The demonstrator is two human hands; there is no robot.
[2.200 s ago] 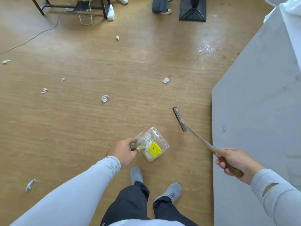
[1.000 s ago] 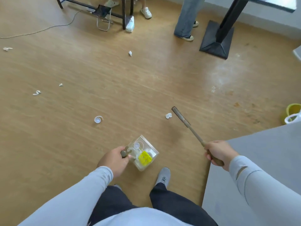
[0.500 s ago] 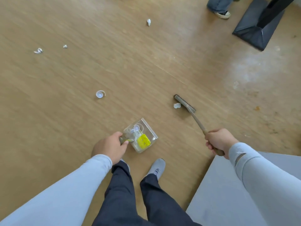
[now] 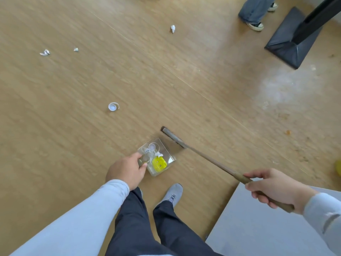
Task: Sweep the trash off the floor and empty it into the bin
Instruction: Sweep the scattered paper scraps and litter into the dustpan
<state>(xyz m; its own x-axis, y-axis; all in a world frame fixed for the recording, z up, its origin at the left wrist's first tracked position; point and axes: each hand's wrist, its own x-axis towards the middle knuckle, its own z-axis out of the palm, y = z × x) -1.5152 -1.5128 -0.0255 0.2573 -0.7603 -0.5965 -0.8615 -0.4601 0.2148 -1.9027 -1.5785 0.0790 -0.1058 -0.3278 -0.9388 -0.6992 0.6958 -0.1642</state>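
Far left on wooden floor (image 4: 64, 126): crumpled white scrap (image 4: 44, 52), smaller scrap (image 4: 76, 49) just right of it, well apart from everything else. Further right and nearer: white bottle cap (image 4: 113, 106), lying open side up, alone on bare boards.

Centre, near the feet: left hand (image 4: 127, 169) clenched round short stub handle of clear dustpan (image 4: 156, 157). Pan resting low at floor level, open mouth facing up-right. Inside pan: yellow piece (image 4: 159, 164), another white cap (image 4: 152, 146), white paper bit (image 4: 158, 154) and other pale fragments, too blurred to name. Grey shoe (image 4: 172, 194) just below pan; dark trouser legs (image 4: 147, 228) filling bottom centre.

Just right of pan mouth: broom head (image 4: 172, 137), narrow, grey-brown, touching or nearly touching pan's upper right edge; cannot tell which. Long broom handle (image 4: 212, 164) running down-right from head to right hand (image 4: 273, 189), fingers wrapped and clenched on thicker brown grip, handle end sticking out past wrist. Pale sleeves on both arms.

Top centre: one more white paper wad (image 4: 172, 28), far from broom. Top right: another person's jeans and dark shoes (image 4: 255, 25), black stand base (image 4: 289, 43) beside them. Pale scuffed patch on floor below stand. Bottom right: grey bench (image 4: 258, 228), corner pointing toward feet. Yellow-green object (image 4: 338, 168) cut by right frame edge, not identifiable.
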